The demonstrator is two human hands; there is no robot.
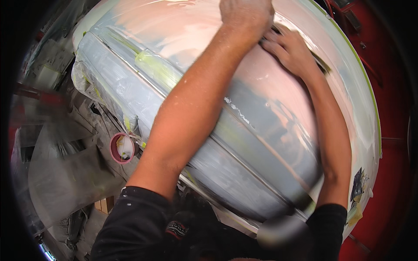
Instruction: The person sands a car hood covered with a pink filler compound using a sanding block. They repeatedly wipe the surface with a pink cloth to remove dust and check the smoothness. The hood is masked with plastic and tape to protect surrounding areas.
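A large curved vehicle panel (pixel 183 37) spreads below my arms, patched with pinkish filler, grey and pale green. Both arms reach across to its far side. My left hand (pixel 248 15) is closed in a fist at the top edge of the view, its fingers mostly hidden. Just right of it, my right hand (pixel 289 50) has its fingers curled over a long narrow sanding block (pixel 322 64). One dark end of the block sticks out beyond my right wrist; the rest is covered by the hands. Motion smears both hands somewhat.
Plastic masking sheet (pixel 85 80) hangs along the panel's left edge. A reddish tape roll (pixel 122 148) is below it. Green masking tape (pixel 373 98) lines the right edge, beside red floor (pixel 394 174). Grey sheeting (pixel 74 182) and a small wooden block (pixel 104 204) lie at lower left.
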